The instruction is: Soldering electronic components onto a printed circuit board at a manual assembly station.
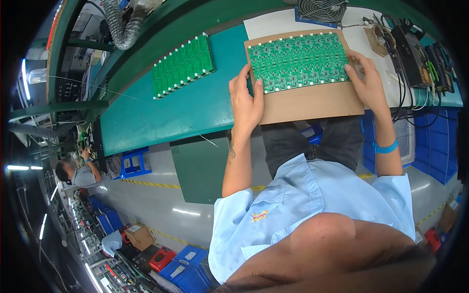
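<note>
Panel edges: your left hand (pixel 245 100) stands at the left edge of the green circuit-board panel (pixel 298 62), thumb and fingers parted wide; your right hand (pixel 365 80) meets its right edge, thumb and forefinger likewise well apart, so the panel lies between your two hands.
Cardboard edges: the brown cardboard (pixel 312 105) lies under the panel, its bare strip reaching toward you between your wrists and past the bench's near edge.
Open room: a broad bare stretch of green mat (pixel 195 110) runs to the left of your left hand.
Second boards: a block of green boards (pixel 184 67) lies on the mat, well apart from your left hand, to its left and farther from you.
Far side: a fan (pixel 321 10) stands beyond the panel, ahead of your right hand.
In the way: a black bench unit (pixel 409 58) and a tangle of dark cables (pixel 401 90) crowd the space right of your right hand.
Bins: blue bins (pixel 436 141) stand below the bench, right of your right forearm; their contents are hard to make out there.
Floor, left: a blue stool (pixel 135 163) stands well left of your left forearm.
</note>
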